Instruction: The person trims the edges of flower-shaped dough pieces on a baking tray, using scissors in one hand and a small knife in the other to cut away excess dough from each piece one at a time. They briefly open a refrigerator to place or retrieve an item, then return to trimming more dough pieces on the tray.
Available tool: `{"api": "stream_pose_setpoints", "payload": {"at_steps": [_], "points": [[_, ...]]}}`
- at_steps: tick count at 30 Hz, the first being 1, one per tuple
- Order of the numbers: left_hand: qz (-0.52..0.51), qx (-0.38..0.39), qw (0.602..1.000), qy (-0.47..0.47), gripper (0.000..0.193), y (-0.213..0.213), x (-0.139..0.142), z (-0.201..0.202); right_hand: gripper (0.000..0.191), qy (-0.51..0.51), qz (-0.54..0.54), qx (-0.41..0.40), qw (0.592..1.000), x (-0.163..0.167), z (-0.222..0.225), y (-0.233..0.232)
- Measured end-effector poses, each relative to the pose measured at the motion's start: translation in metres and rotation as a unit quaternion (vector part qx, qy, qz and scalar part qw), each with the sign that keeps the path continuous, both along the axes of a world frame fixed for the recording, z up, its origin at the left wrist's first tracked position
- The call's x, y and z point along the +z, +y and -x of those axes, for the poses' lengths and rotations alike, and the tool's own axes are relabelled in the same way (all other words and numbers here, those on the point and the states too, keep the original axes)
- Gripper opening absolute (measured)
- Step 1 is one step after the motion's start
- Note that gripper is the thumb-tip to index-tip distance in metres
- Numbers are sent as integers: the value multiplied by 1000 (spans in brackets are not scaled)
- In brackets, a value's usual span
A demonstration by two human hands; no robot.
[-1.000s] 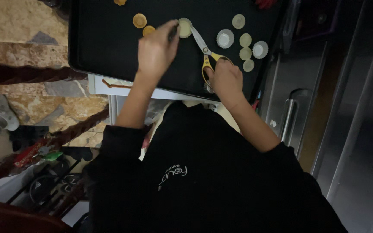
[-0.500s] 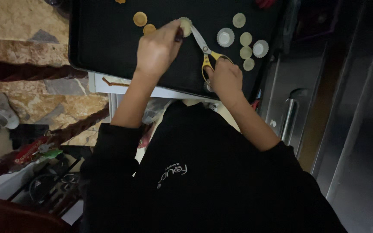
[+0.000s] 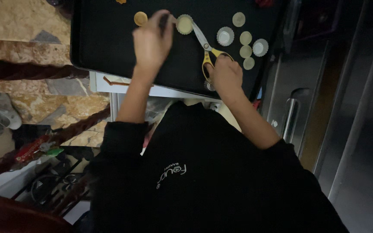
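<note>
Since half a second ago our left hand [image 3: 152, 41] has slid left, uncovering the cap [image 3: 184, 24] at the scissors' [image 3: 207, 47] tip; its fingers pinch at the cap's left edge, grip unclear. Our right hand [image 3: 225, 75] stays clenched on the yellow handles. All sits on the black tray [image 3: 104, 43]. Counts: one scissors, five pale caps [image 3: 226, 36] at right, one gold disc [image 3: 140, 18].

Scissors [image 3: 204, 46] on tray [image 3: 104, 43], between round cups [image 3: 226, 36].
</note>
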State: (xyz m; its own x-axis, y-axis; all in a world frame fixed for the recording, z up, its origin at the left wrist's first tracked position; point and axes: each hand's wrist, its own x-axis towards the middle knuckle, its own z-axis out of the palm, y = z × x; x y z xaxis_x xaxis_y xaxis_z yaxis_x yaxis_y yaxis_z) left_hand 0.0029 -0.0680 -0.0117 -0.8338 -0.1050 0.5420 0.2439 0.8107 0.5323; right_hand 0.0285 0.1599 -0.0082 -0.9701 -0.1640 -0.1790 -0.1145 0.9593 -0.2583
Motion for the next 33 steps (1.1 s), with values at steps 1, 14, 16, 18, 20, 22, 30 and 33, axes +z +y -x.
{"api": "stream_pose_setpoints", "payload": {"at_steps": [1,14,16,18,20,22,30,33], "points": [[-19,20,999,-34,13,-9,-2,5,43,3,2,3,1000,0,0,1],[-15,13,998,64,17,-2,10,-10,42,76,19,38,996,5,1,5],[45,-33,996,65,19,4,19,-10,41,41,21,17,999,6,-1,5],[29,-30,996,80,18,5,26,-10,41,13,14,2,1000,9,0,5],[11,-24,997,67,18,8,30,-11,43,-14,-8,-6,1000,11,0,5],[-2,-4,1000,26,18,9,30,-14,43,-10,5,-15,1000,15,-4,4],[-73,-28,996,-34,17,15,18,-16,59,-197,23,15,980,41,-7,10],[-67,-30,997,-7,16,13,22,-19,57,-284,18,3,959,48,-8,19]]}}
